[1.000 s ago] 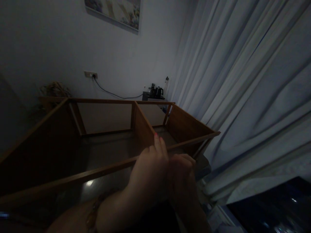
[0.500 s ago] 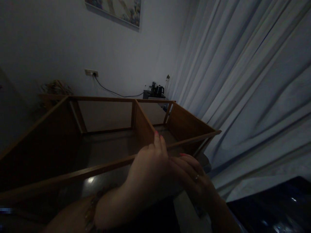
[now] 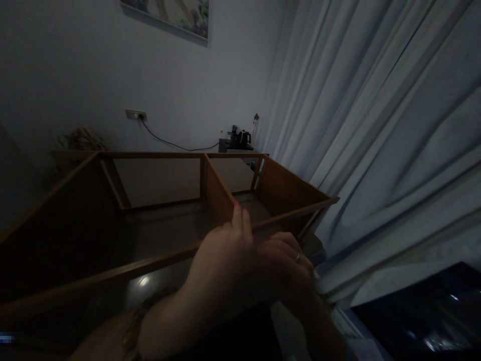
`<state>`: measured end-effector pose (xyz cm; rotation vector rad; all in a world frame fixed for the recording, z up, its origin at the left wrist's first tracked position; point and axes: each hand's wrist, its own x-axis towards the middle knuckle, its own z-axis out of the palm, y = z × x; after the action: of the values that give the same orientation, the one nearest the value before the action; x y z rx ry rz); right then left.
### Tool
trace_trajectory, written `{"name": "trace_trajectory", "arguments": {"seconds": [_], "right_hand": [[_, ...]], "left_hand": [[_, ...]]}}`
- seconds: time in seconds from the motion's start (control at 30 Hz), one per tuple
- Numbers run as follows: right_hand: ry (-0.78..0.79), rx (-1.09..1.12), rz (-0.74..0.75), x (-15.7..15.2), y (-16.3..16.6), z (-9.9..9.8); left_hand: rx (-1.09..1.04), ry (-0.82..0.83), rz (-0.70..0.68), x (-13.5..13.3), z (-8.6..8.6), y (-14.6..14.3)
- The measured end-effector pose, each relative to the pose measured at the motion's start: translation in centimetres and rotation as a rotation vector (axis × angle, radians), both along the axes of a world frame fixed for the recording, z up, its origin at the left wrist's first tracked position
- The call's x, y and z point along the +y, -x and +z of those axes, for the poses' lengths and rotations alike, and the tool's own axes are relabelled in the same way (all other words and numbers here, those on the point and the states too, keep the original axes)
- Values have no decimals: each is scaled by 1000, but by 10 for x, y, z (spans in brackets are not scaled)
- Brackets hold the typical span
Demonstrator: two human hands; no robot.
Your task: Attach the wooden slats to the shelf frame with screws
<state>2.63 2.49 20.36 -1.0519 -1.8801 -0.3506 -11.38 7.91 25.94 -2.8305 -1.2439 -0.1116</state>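
Note:
The room is dim. A wooden open-frame shelf unit (image 3: 221, 193) lies in front of me, with a middle divider and a front rail. My left hand (image 3: 225, 250) rests on the near end of the divider where it meets the front rail, two fingers stretched forward along it. My right hand (image 3: 289, 260), wearing a ring, sits just right of the left hand at the same joint, its fingers curled. What those fingers grip, if anything, is hidden in the dark.
White curtains (image 3: 376, 140) hang close on the right. A kettle set (image 3: 240, 138) stands on a small table at the far wall, with a cable running to a wall socket (image 3: 135, 115). A picture (image 3: 169, 15) hangs above. A dark surface (image 3: 421, 321) lies at lower right.
My right hand has turned and curled its fingers closer to the left hand at the joint. The view has shifted slightly. The left hand stays on the divider.

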Motion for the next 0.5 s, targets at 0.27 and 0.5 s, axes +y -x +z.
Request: {"name": "trace_trajectory", "arguments": {"seconds": [0.27, 0.5], "right_hand": [[93, 418, 137, 10, 6, -26], [-62, 439, 145, 13, 6, -36]], "left_hand": [[1, 43, 15, -2, 3, 0], [-28, 54, 14, -1, -1, -1]]}}
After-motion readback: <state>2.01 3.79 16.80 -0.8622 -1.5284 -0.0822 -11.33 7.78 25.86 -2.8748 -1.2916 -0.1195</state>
